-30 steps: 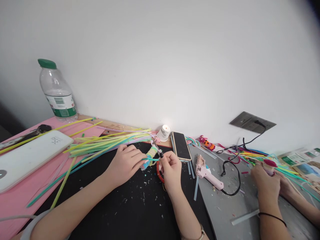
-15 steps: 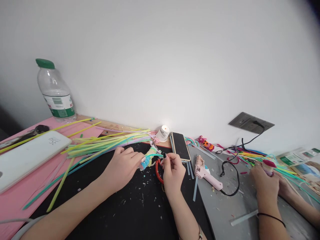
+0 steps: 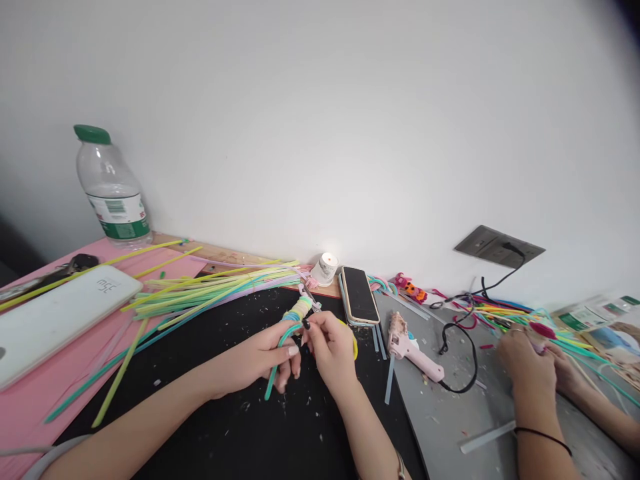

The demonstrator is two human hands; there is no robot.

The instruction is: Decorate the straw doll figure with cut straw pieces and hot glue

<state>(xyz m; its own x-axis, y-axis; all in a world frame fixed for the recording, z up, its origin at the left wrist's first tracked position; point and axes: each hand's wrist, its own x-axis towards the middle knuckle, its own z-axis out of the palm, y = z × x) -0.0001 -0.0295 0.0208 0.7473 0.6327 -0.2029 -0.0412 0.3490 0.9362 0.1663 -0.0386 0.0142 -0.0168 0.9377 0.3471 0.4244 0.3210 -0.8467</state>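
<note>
Between my two hands is a teal pipe cleaner (image 3: 271, 383), its loose end pointing down across my left hand (image 3: 265, 357). The fingers of that hand are curled around the lower part of a coil of yellow and blue pipe cleaner (image 3: 301, 308). My right hand (image 3: 334, 350) is closed in a pinch close to the teal strand, near the coil; what sits between its fingertips is hidden. A yellow curved piece (image 3: 355, 341) shows behind the right hand, mostly covered. The coil's upper end lies by a small grey-pink object I cannot make out.
A pile of pipe cleaners (image 3: 210, 293) lies at left, by a white power bank (image 3: 70, 320) and a bottle (image 3: 113, 193). A paper cup (image 3: 325, 269), phone (image 3: 360, 295) and pink glue gun (image 3: 413, 350) sit right of centre. Another person's hands (image 3: 530, 360) work at right.
My left hand has shifted down and right, and the teal pipe cleaner now hangs downward across it. A red loop beside my right hand is out of sight; a yellow piece shows instead.
</note>
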